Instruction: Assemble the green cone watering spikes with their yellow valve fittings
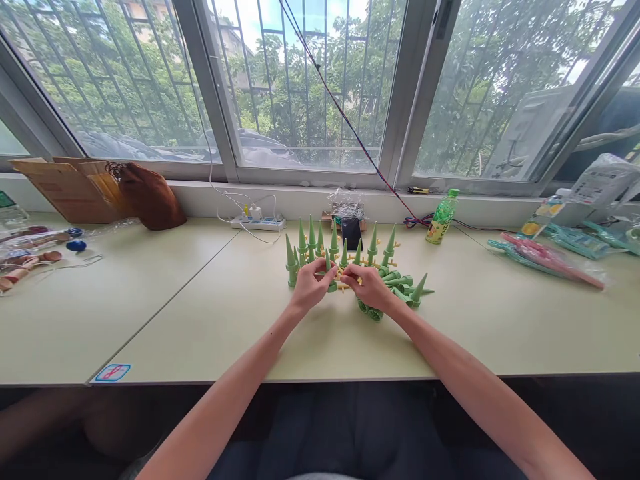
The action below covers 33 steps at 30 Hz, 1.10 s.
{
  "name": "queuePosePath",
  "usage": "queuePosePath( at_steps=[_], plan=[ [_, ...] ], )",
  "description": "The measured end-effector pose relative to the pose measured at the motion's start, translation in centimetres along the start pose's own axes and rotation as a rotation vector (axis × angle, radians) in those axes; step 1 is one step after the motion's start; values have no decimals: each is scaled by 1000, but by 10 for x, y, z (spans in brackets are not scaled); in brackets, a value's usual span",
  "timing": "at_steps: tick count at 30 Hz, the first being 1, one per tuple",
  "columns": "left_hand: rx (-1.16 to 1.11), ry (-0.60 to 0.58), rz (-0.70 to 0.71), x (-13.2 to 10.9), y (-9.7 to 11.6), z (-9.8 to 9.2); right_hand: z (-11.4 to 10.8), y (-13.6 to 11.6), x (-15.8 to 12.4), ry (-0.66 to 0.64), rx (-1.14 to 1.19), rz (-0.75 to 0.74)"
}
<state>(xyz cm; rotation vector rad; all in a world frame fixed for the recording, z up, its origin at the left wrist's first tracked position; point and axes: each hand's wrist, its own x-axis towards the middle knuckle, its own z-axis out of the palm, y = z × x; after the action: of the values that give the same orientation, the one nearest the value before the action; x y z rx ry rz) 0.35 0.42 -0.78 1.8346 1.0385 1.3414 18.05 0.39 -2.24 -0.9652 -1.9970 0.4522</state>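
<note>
Several green cone-shaped spikes [334,248] with small yellow side pegs stand upright in a cluster at the middle of the pale table [210,313]. More green spikes [406,288] lie on their sides in a loose pile just right of them. My left hand [311,285] and my right hand [369,287] meet in front of the cluster, fingers pinched together on one green spike [331,280] and its yellow peg between them. The fingertips hide most of that piece.
A black phone [351,233] and a clear plastic bag [345,202] sit behind the spikes. A white power strip [257,223], a brown pouch [150,197], a cardboard box [65,187], a green bottle [442,217] and packaged pink and teal items [545,257] line the back.
</note>
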Motion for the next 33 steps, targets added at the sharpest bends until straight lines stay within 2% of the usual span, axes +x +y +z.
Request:
queuePosePath(
  at_steps=[13,33],
  plan=[
    [35,-26,3,-2,1,0,0,-1,0,3,-3,-6],
    [150,0,56,-4,4,1,-1,-2,1,34,-43,4]
  ],
)
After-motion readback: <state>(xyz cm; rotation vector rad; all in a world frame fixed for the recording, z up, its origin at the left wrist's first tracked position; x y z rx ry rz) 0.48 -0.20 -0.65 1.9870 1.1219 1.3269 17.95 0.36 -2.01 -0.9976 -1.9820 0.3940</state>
